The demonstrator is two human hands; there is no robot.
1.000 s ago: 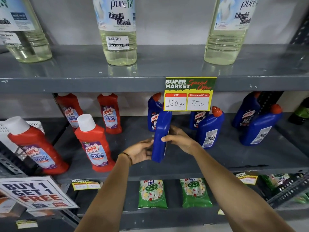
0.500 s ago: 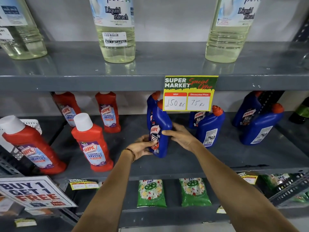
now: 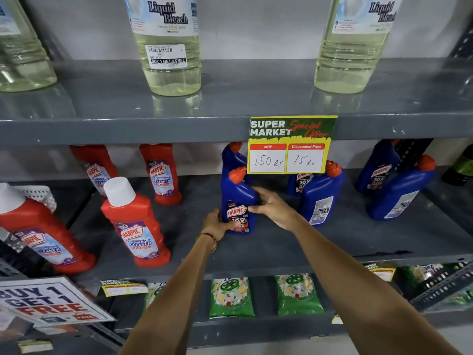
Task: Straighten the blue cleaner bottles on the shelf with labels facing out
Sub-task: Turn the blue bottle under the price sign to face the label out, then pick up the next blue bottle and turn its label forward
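Note:
A blue Harpic cleaner bottle (image 3: 239,201) with an orange cap stands upright on the grey middle shelf (image 3: 281,242), its front label facing out. My left hand (image 3: 217,222) grips its lower left side and my right hand (image 3: 271,207) holds its right side. A second blue bottle (image 3: 231,157) stands right behind it. To the right, a blue bottle (image 3: 321,198) shows its white back label, with another (image 3: 298,183) behind it facing out. Far right, one blue bottle (image 3: 401,193) shows its back label and one (image 3: 378,167) behind it shows its front.
Several red Harpic bathroom cleaner bottles (image 3: 135,221) stand on the left of the same shelf. A yellow price card (image 3: 290,144) hangs from the upper shelf, where liquid bleach bottles (image 3: 169,44) stand. Green pouches (image 3: 231,297) lie on the lower shelf. A "Buy 1 Get 1 Free" sign (image 3: 48,302) sits lower left.
The held blue bottle turned from edge-on to label facing out and was moved back and set upright on the shelf. Both hands stayed on it.

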